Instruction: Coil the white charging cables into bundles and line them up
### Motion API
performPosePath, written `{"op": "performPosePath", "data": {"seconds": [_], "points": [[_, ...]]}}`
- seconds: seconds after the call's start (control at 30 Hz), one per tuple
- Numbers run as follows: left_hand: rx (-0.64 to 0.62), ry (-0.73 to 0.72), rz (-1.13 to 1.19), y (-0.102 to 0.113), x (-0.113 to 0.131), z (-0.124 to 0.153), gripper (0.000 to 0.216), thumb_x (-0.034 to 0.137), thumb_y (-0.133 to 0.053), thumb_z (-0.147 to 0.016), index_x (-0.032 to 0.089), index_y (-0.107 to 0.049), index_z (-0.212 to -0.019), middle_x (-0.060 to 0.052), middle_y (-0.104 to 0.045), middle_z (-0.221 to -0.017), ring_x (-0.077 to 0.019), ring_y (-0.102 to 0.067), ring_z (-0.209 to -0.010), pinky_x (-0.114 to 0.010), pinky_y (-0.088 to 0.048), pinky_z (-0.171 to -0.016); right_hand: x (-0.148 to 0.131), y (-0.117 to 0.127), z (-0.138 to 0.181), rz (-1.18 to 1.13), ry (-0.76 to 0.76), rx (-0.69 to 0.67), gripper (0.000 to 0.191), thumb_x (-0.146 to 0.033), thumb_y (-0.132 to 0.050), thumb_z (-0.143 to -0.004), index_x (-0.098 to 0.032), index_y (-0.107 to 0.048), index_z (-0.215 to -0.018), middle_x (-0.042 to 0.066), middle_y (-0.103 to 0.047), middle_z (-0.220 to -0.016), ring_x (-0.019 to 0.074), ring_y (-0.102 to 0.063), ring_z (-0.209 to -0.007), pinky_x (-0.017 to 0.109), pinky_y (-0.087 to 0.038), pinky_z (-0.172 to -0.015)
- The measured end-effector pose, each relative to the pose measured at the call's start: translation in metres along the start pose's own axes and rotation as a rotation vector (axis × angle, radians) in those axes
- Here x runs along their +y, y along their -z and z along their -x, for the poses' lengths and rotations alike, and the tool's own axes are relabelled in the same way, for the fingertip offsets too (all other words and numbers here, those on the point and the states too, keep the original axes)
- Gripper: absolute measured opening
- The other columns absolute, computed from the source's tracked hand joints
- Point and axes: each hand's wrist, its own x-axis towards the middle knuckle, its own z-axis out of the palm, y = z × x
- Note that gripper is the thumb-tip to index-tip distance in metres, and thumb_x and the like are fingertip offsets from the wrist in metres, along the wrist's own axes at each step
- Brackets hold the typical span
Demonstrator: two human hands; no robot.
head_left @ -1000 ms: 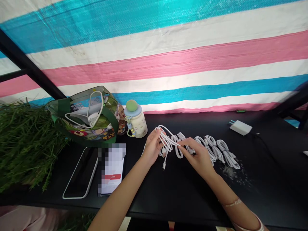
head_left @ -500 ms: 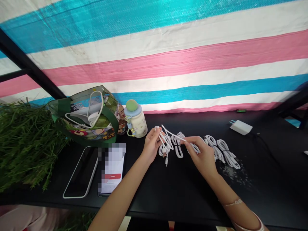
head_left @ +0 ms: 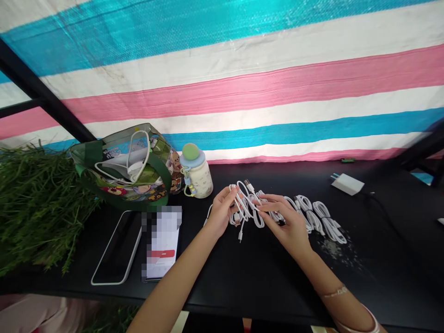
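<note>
Between both hands, over the black table, is a loosely looped white charging cable [head_left: 243, 208]. My left hand [head_left: 220, 212] is closed on its coils, thumb pinching from above. The fingers of my right hand [head_left: 285, 224] pinch the cable's other side. One USB plug [head_left: 249, 186] sticks up beyond the loops, and a small connector [head_left: 240, 236] points down below them. Behind and under the hands lie more white cables, partly hidden. To the right, a tied cable bundle [head_left: 329, 222] rests beside another coiled cable [head_left: 310, 213].
A white charger [head_left: 347, 184] lies at the right. Left of my hands stand a cream bottle [head_left: 200, 181] and a clear bag [head_left: 138, 185] with green straps. Two phones, one dark [head_left: 118, 247] and one lit [head_left: 163, 249], lie nearer, beside a green plant [head_left: 41, 208].
My right hand has drawn the stretched cable end in toward the left hand, and the coil has grown. The USB plug now shows above the loops. My left hand has shifted slightly right.
</note>
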Motion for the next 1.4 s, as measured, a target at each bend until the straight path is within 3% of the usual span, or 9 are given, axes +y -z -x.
{"op": "performPosePath", "data": {"seconds": [0.27, 0.53, 0.83, 0.97, 1.13, 1.4], "points": [[-0.019, -0.017, -0.025, 0.0027, -0.0005, -0.0003, 0.052, 0.05, -0.087, -0.034, 0.015, -0.059, -0.06, 0.006, -0.055, -0.054, -0.0051, -0.05, -0.049, -0.016, -0.044, -0.048, -0.0009, -0.0048, 0.0083, -0.02, 0.009, 0.044, 0.01, -0.017, -0.058, -0.086, -0.023, -0.064, -0.082, 0.01, -0.069, -0.102, 0.0213, -0.072, -0.087, 0.037, -0.061, -0.076], [-0.018, 0.01, -0.02, 0.0061, 0.0012, -0.002, 0.036, 0.042, -0.084, -0.055, 0.015, -0.061, -0.064, 0.005, -0.056, -0.056, -0.0064, -0.052, -0.051, -0.017, -0.043, -0.049, -0.0009, -0.0081, 0.0044, 0.008, -0.012, -0.04, 0.012, -0.017, -0.058, -0.086, -0.025, -0.064, -0.08, 0.007, -0.073, -0.089, 0.0245, -0.07, -0.093, 0.039, -0.06, -0.076], [-0.051, 0.003, -0.008, 0.0046, 0.0026, -0.0016, 0.04, 0.04, -0.088, -0.047, 0.014, -0.063, -0.064, 0.006, -0.055, -0.055, -0.0063, -0.051, -0.051, -0.017, -0.042, -0.05, 0.0063, -0.0069, 0.0011, 0.065, -0.017, -0.049, 0.01, -0.02, -0.06, -0.085, -0.025, -0.066, -0.078, 0.004, -0.074, -0.08, 0.0243, -0.067, -0.087, 0.041, -0.057, -0.074], [-0.049, 0.001, -0.012, 0.0043, 0.0014, -0.0013, 0.036, 0.039, -0.086, -0.052, 0.015, -0.062, -0.063, 0.006, -0.054, -0.054, -0.0064, -0.052, -0.051, -0.017, -0.042, -0.049, 0.0053, -0.0071, 0.0007, 0.055, -0.07, -0.105, 0.012, -0.023, -0.058, -0.086, -0.025, -0.066, -0.077, 0.004, -0.073, -0.079, 0.0227, -0.068, -0.081, 0.039, -0.057, -0.072], [-0.023, 0.022, 0.004, 0.0042, 0.0005, -0.0019, 0.04, 0.04, -0.088, -0.047, 0.015, -0.062, -0.065, 0.004, -0.058, -0.057, -0.0081, -0.056, -0.055, -0.017, -0.044, -0.049, 0.0042, -0.0071, 0.0017, 0.01, -0.083, -0.093, 0.011, -0.021, -0.058, -0.086, -0.024, -0.065, -0.078, 0.004, -0.072, -0.079, 0.0203, -0.069, -0.076, 0.035, -0.058, -0.068], [-0.006, 0.059, 0.006, 0.0024, 0.0038, -0.0012, 0.036, 0.036, -0.086, -0.055, 0.016, -0.059, -0.064, 0.002, -0.062, -0.063, -0.0102, -0.059, -0.061, -0.018, -0.047, -0.053, 0.0051, -0.0067, 0.0036, 0.001, -0.111, -0.101, 0.011, -0.02, -0.056, -0.086, -0.023, -0.061, -0.076, 0.006, -0.069, -0.083, 0.0186, -0.067, -0.074, 0.031, -0.056, -0.063]]}}
